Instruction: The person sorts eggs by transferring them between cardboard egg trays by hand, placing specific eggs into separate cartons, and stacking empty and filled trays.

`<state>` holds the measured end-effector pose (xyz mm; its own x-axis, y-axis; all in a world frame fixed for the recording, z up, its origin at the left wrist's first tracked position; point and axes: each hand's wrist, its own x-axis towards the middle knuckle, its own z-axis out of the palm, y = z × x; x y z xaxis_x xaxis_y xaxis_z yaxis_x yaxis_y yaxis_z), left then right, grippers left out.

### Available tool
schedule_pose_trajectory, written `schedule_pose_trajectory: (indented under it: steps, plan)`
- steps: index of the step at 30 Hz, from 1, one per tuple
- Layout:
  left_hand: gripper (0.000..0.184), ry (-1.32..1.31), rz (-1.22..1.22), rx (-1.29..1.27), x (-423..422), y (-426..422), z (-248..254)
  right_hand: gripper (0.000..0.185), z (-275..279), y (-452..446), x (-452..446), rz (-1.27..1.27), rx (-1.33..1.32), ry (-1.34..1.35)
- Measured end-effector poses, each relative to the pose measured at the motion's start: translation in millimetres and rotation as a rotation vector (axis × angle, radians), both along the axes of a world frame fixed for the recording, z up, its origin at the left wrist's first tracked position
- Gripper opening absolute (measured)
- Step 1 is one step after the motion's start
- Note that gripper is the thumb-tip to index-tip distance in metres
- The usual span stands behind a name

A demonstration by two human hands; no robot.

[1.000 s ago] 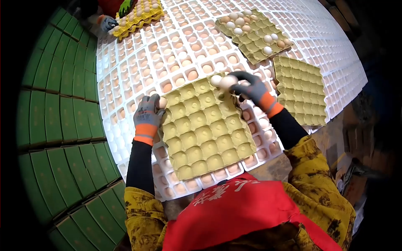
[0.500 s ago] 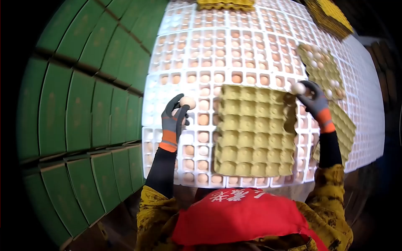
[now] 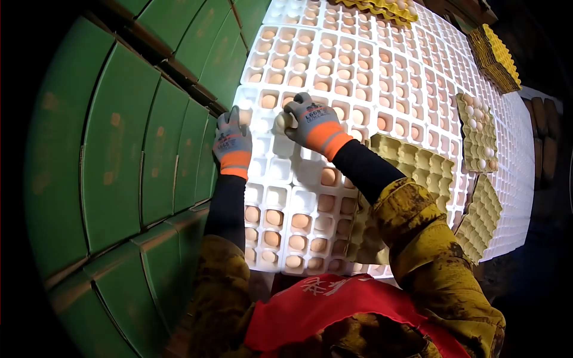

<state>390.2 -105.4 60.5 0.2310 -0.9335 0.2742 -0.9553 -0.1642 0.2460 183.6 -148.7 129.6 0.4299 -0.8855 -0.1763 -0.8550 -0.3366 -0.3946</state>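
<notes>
Apparently seating an egg (image 3: pixel 282 124), the right hand (image 3: pixel 311 122) curls fingers round it, needing gentle release; left hand (image 3: pixel 233 142): can't tell its grip.

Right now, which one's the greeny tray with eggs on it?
Find the wide spread of white trays. Toward its right side, past the person's right sleeve, lies an olive tray. It carries eggs at both ends; its nearer neighbour tray shows only bare cups.

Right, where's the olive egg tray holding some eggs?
In the head view, the olive egg tray lies right of centre on white egg trays, between the yellow tray stack and another olive tray.
</notes>
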Motion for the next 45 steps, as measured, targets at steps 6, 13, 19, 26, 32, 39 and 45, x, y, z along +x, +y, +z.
schedule_pose_trajectory:
  steps: [6, 13, 19, 26, 32, 39, 45]
  plan:
    - [0.052, 0.622, -0.271, -0.388, -23, 1, 8, 0.031, -29, 4, -17, -0.075, -0.086, -0.418]
    - [0.046, 0.327, -0.356, -0.244, -41, -6, -6, 0.031, -16, 12, -27, -0.591, 0.598, -0.901]
    - [0.068, 0.210, -0.196, -0.051, -54, 58, -17, 0.037, -22, -34, 38, -0.141, 0.338, -1.170]
    - [0.067, 0.056, -0.225, 0.032, -57, 58, -14, 0.050, -62, -59, 99, 0.090, -0.185, -0.658]
    - [0.053, 0.126, -0.288, -0.114, -54, 54, -22, 0.043, 57, 29, -53, -0.170, -0.075, -1.002]
    - [0.042, 0.829, -0.443, -0.007, -141, 151, 50, 0.047, 41, 213, -287, -0.810, -0.382, -0.556]
    - [0.050, 1.052, -0.521, 0.135, -228, 235, 58, 0.074, 6, 299, -315, -0.849, -0.277, -0.473]
